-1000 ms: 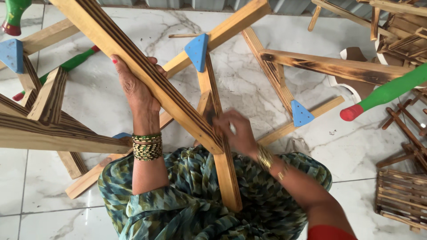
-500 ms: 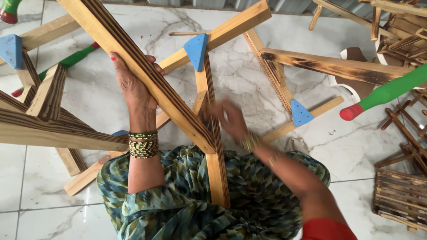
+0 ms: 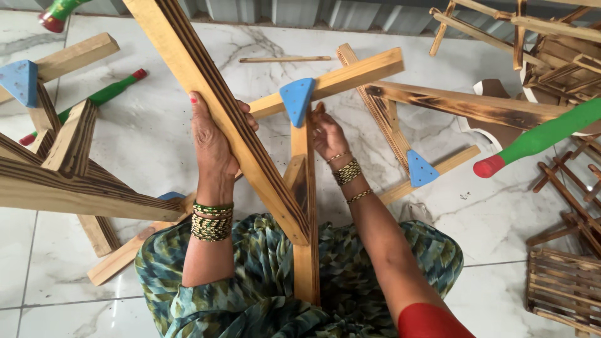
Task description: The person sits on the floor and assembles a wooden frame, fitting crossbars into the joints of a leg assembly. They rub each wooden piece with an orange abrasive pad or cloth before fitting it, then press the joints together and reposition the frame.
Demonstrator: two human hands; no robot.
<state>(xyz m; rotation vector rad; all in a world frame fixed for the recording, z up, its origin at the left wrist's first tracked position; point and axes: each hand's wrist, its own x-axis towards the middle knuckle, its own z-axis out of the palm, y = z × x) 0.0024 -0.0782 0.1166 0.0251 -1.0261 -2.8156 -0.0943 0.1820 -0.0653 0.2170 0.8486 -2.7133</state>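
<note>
Holding: the left hand (image 3: 213,141) grips the long pale wooden beam with dark scorched grain stripes (image 3: 216,106), which slants from the top of the view down toward the lap.
Left fingers: curled closed around the beam's edge from behind, thumb side on the near face; the hold is firm and full.
Reason for hold: judged, the raised beam would tip without this support, since only its lower end meets the upright wooden post (image 3: 305,206).
Right hand (image 3: 328,134): reaches up beside the post, just below the blue triangular corner bracket (image 3: 296,100).
Right fingers: loosely bent, tips touching the post near the bracket; whether they pinch a small fastener cannot be told.
Frame position: the post rests against the lap over the green patterned cloth (image 3: 250,275), keeping the joint within reach.
Cross rail (image 3: 338,78): pale wood, meets the post under the bracket.
Surroundings: white marble floor (image 3: 156,125); a green wooden leg with red tip (image 3: 541,138) lies well apart at the right.
</note>
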